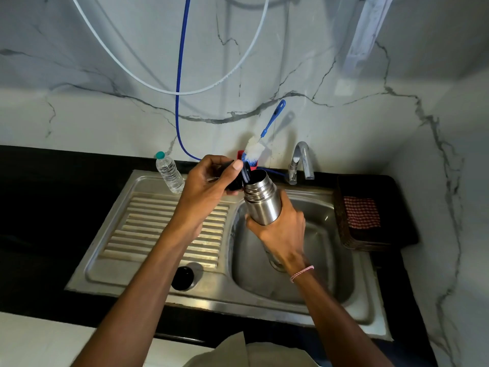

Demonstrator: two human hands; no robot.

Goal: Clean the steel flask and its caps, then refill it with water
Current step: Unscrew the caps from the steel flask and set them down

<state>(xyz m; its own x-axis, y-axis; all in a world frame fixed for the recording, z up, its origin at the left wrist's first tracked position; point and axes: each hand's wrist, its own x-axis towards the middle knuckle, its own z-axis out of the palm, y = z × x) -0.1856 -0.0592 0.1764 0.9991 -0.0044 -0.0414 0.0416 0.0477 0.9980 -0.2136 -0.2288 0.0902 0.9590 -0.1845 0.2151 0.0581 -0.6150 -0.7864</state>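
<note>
View: one wide-angle head camera, worn by the person.
Facing: forward and down, onto the right hand (280,229) that grips the steel flask (262,202).
Nearness: close; the grip sits near the frame centre.
Beyond the grip: tap (301,160) and marble wall (105,115).
Under the grip: sink (291,303).

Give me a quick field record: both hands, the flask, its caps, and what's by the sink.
right hand: grips steel flask around its lower body
left hand: holds black cap beside the flask's mouth
flask state: open, tilted, above sink basin
second cap: black, lying on drainboard near front edge
bottle brush: propped in red holder behind sink
tap: no water visible
plastic bottle: standing at drainboard's back edge
</note>
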